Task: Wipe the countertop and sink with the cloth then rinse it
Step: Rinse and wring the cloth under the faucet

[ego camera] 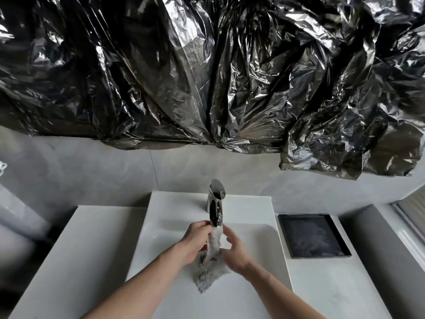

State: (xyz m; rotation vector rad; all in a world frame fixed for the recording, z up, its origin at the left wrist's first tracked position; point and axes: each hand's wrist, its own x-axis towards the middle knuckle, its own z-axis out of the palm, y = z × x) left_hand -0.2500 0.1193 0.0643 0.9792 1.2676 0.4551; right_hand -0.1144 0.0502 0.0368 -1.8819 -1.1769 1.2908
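A pale grey, fluffy cloth (211, 268) hangs over the white sink (262, 236), directly under the spout of the chrome tap (215, 203). My left hand (195, 242) grips the cloth's upper left part just below the spout. My right hand (234, 252) pinches the cloth from the right side, fingers curled toward it. The cloth's lower end drapes down to the basin floor between my wrists. Whether water runs from the tap is not clear.
White countertop (76, 249) extends left and right of the basin. A black square tray (312, 236) lies on the counter to the right. Crinkled black plastic sheeting (207, 72) covers the wall above. A grey tiled wall (103, 176) stands behind.
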